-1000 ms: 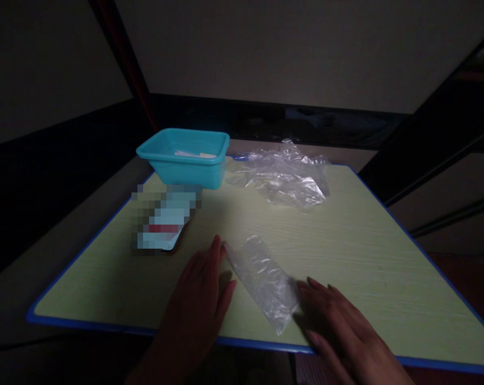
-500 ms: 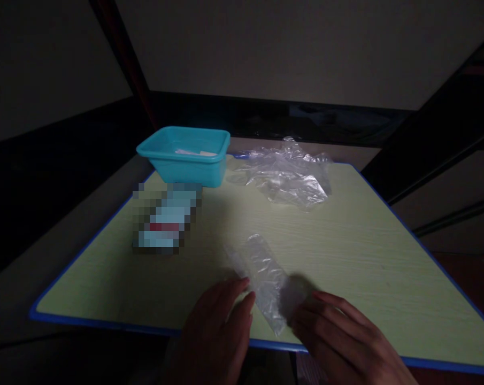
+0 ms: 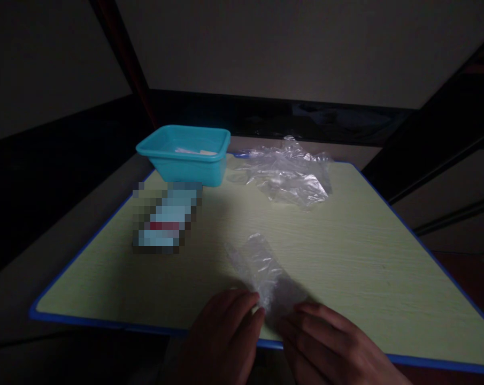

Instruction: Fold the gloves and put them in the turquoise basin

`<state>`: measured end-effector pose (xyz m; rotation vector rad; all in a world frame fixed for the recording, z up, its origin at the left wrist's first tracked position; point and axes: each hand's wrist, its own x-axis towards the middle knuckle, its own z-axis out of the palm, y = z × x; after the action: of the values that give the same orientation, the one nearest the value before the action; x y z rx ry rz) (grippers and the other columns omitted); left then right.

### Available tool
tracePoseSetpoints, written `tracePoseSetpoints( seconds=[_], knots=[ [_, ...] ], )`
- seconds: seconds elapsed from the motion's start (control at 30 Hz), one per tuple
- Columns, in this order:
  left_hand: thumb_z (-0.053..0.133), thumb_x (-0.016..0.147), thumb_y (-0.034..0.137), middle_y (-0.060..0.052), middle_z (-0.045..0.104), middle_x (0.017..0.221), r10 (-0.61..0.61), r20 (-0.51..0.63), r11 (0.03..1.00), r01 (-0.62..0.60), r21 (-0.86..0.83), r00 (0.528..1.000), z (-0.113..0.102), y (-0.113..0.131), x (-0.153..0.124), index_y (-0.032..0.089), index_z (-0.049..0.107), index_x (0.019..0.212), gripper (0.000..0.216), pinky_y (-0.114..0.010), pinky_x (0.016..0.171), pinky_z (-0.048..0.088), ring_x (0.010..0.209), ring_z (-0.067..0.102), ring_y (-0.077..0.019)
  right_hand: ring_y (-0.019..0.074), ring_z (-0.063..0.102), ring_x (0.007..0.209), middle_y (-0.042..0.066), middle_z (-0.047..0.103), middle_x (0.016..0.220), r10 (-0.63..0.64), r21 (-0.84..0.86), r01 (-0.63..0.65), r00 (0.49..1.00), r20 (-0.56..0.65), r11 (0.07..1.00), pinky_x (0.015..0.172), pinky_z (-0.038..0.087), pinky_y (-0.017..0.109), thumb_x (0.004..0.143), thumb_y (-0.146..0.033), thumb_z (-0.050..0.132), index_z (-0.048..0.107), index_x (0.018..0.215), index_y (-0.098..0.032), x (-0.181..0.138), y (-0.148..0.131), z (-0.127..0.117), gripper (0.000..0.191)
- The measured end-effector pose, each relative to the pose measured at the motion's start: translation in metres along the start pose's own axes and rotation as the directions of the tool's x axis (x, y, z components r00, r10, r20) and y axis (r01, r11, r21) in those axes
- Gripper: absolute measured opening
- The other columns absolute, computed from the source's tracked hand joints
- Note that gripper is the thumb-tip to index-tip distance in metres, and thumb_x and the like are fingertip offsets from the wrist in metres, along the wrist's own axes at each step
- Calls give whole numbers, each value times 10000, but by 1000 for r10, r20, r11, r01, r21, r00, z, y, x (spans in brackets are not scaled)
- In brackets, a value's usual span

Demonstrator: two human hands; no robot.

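Observation:
A small clear plastic bag (image 3: 258, 262) lies on the pale green table (image 3: 346, 251), near its front edge. My left hand (image 3: 223, 337) has its fingertips pressed against the bag's near left end. My right hand (image 3: 330, 347) has curled fingers gripping the bag's near right end. Both hands meet at the bag's lower end, which is lifted and crumpled a little. The far end of the bag still rests flat on the table.
A teal plastic tub (image 3: 185, 155) holding some pale flat pieces stands at the back left. A blurred-out flat object (image 3: 163, 216) lies in front of it. A heap of crumpled clear plastic bags (image 3: 285, 174) sits at the back middle. The table has a blue edge.
Both hands slid back toward the table's front edge and closed together on the bag's near end. The bag, flat before, now bunches up at that end.

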<state>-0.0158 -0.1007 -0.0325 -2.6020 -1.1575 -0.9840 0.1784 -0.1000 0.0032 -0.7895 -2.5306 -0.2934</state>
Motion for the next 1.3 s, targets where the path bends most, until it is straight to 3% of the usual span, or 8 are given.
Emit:
tracePoseSetpoints(
  seconds=[0.43,0.77,0.87,1.03,1.17,1.3],
  knots=[
    [312,972,148,-5,708,869,49,-89,998,-53,-45,995,9,1,2,153,655,840,368,-227,754,487,805,629,-125,116,558,583,-17,660,596,43,61,-38,995,-87,997,776,455,255,953,-94,309,630,628,-196,2,-1,8,468],
    [207,980,108,4,705,841,137,48,990,-135,-42,989,-1,3,21,152,637,833,456,-241,793,463,791,614,-118,111,580,603,-17,641,555,108,121,-92,985,-135,988,759,464,231,969,-135,295,656,667,-189,1,-1,8,473],
    [205,983,125,-9,700,854,151,73,988,-149,-36,986,1,1,22,155,637,841,456,-257,795,472,802,609,-128,109,623,670,-18,707,679,137,148,-120,985,-110,982,796,477,238,975,-151,284,680,752,-192,-4,4,7,456],
    [248,978,141,-30,690,833,120,-3,992,-120,32,993,3,-10,16,149,633,859,403,-270,707,491,759,613,-145,141,653,932,25,724,992,98,82,-98,995,-4,992,854,516,276,960,-188,350,688,927,-167,-15,18,1,340],
    [298,957,131,-43,685,799,5,-41,997,-1,80,999,-1,-19,11,143,627,884,337,-272,654,506,708,626,-154,156,662,949,45,714,1027,52,40,-53,998,18,998,839,548,274,919,-188,438,683,977,-145,-21,28,-6,255],
    [329,917,87,-57,700,871,-24,-22,992,26,126,999,-3,-23,8,140,620,955,298,-289,719,528,787,650,-166,161,660,963,54,711,1031,52,41,-53,998,25,998,860,547,286,917,-178,435,685,968,-137,-27,31,-6,258]
  ],
)
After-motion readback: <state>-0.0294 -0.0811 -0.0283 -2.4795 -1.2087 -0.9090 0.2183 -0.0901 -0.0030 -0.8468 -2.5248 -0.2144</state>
